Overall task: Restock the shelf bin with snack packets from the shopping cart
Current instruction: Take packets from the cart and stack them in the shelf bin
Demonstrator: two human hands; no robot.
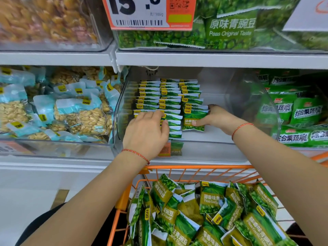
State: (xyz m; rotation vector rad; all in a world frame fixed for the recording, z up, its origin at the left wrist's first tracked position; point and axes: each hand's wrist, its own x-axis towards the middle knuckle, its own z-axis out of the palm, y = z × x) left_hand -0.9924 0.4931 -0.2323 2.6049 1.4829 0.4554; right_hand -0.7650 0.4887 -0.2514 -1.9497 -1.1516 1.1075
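In the clear shelf bin (262, 103), the right hand (215, 117) pinches a garlic pea packet (194, 121). The left hand (146, 132) lies on the packet rows (159, 96), fingers seemingly relaxed.

The price tag (149, 13) at top centre reads "15", the upper green packet (230, 27) "Peas Original Taste", and a cart packet (211, 199) "Peas Garlic".

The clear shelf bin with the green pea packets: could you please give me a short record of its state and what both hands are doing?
bin: clear shelf bin, right part bare
contents: three rows of upright green pea packets
left hand: left hand rests on the left and middle rows
right hand: right hand holds the front packet of the right row
supply: orange shopping cart below, holding loose packets
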